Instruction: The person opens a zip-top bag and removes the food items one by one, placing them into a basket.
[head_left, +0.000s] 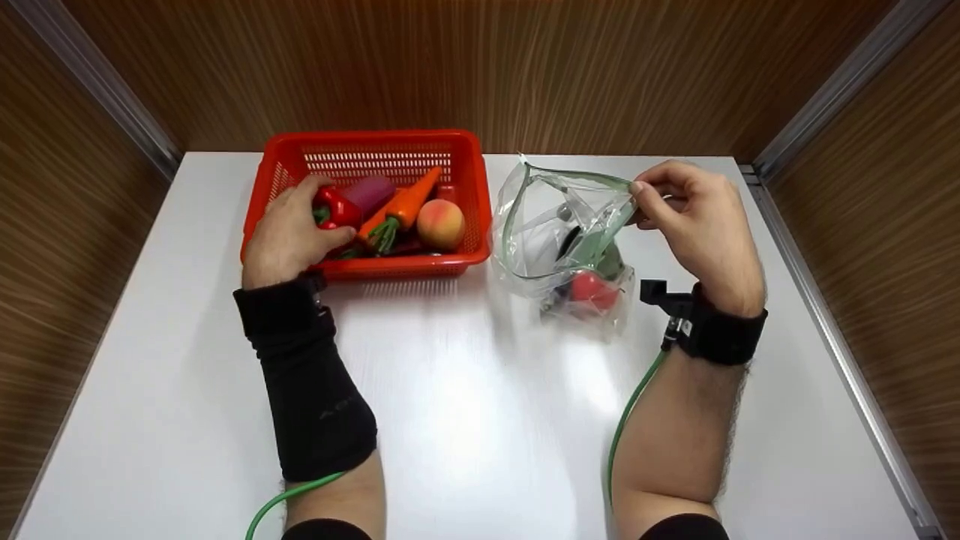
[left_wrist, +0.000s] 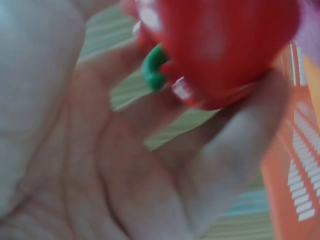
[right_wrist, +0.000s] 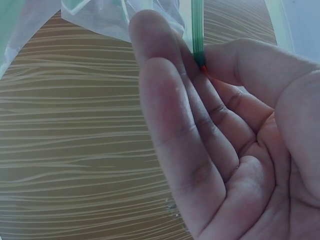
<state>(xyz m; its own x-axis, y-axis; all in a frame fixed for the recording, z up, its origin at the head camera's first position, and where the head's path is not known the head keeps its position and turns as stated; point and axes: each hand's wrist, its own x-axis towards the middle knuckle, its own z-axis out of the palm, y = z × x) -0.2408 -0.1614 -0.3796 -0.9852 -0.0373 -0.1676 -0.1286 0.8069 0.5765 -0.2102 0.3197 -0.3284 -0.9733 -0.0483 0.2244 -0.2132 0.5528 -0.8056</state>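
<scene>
My left hand (head_left: 289,229) grips a shiny red bell pepper (head_left: 341,209) at the left side of a red plastic basket (head_left: 480,202). Fingers curl around the pepper (left_wrist: 220,45) in the left wrist view, its green stem turned toward the palm. Beside it in the basket lie a purple vegetable (head_left: 369,193), orange carrots (head_left: 412,201) and a peach (head_left: 441,224). On the right, my right hand (head_left: 697,214) pinches the corner of a clear zip bag (head_left: 517,259) by its green seal strip (right_wrist: 198,30). The bag's mouth gapes; inside are a red item (head_left: 592,289) and dark and green items, partly blurred by the plastic.
Both stand on a white table (head_left: 450,420), the basket left of the bag and nearly touching it. Wood-grain panels (head_left: 480,67) enclose the back and sides. Green cables (head_left: 626,420) run along both forearms from the wrist straps.
</scene>
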